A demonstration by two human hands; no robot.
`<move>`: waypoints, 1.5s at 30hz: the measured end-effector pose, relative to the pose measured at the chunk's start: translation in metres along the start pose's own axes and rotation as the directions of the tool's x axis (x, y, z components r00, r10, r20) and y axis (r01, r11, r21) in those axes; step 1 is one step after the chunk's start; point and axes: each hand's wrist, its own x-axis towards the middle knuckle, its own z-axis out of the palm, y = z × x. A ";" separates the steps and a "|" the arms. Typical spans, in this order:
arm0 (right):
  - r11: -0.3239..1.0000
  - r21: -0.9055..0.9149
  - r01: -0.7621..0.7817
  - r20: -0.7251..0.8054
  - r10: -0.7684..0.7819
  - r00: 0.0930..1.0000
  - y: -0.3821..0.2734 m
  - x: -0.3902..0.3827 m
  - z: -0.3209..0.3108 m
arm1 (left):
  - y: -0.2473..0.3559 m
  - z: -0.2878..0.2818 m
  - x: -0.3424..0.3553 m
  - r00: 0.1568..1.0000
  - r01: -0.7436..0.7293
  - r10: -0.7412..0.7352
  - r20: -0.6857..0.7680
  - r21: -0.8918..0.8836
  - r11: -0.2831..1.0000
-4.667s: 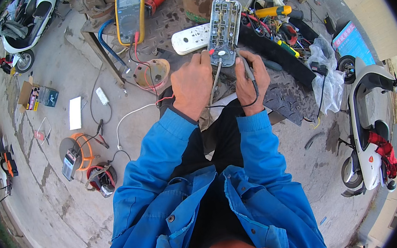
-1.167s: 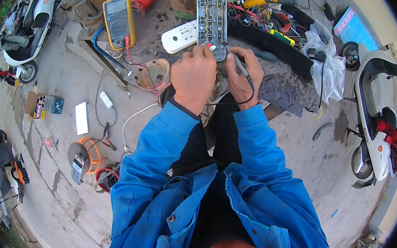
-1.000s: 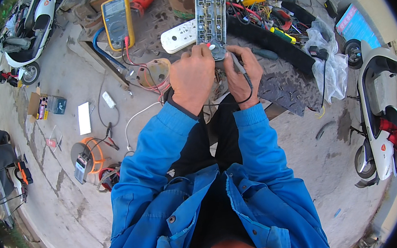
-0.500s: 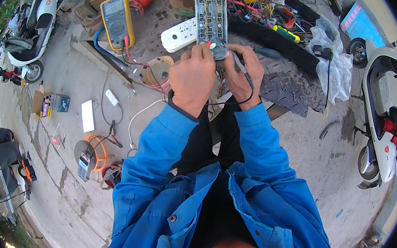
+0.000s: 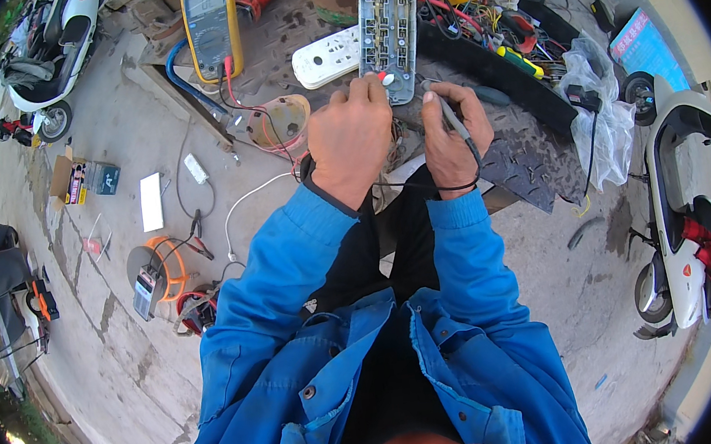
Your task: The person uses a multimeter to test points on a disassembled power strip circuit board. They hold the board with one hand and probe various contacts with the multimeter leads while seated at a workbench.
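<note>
An opened grey power strip (image 5: 387,30), its metal contacts bare, lies ahead of me on a dark metal plate. At its lower left end my left hand (image 5: 353,135) is closed, knuckles up; whatever its fingers pinch is hidden. A small red-and-white part (image 5: 386,78) shows just past those fingertips. To the right, my right hand (image 5: 456,127) grips a dark grey test probe (image 5: 454,119) between thumb and fingers, its black lead looping under the wrist. A yellow multimeter (image 5: 212,32) stands to the left, with leads running toward me.
A white power strip (image 5: 326,59) lies beside the grey one. A long black trough (image 5: 488,75) and tangled wires with tools (image 5: 510,38) fill the right. An orange cable reel (image 5: 170,274) sits on the ground at left; a scooter (image 5: 679,211) is parked at right.
My right hand with the test probe has moved right, away from the grey power strip's lower end. My left hand stays at the strip, and the view has shifted slightly.
</note>
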 end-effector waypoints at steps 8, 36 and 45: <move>1.000 -0.012 0.006 0.016 -0.006 1.000 0.002 0.000 0.004 | 0.000 0.000 -0.001 1.000 0.015 -0.015 0.017 -0.015 1.000; 0.992 0.002 0.129 0.048 -0.129 0.990 0.000 0.005 0.000 | -0.009 -0.005 0.005 0.999 0.042 -0.039 0.031 -0.119 0.992; 0.998 0.000 0.058 0.068 -0.057 0.996 0.000 0.001 0.003 | -0.006 -0.005 0.007 0.998 0.042 -0.037 0.053 -0.098 0.994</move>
